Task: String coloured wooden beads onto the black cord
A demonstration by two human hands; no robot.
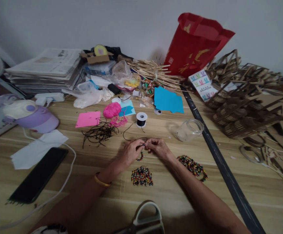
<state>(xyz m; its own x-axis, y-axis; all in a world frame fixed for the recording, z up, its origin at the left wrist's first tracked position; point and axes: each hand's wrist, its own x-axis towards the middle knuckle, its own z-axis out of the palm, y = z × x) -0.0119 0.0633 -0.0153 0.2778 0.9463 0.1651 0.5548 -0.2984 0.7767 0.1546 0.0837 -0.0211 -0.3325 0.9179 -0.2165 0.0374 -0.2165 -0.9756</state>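
Black cord [141,139] between apparently pinching hands [145,149]

Bare wood (narrow) between bead pile [142,176] and scissors [147,219].

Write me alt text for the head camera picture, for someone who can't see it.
Two hands, left hand and right hand, pinch a thin black cord strung with a few beads over a cluttered wooden table. A pile of coloured beads lies just below them, a black cord spool beyond, a clear jar to the right.
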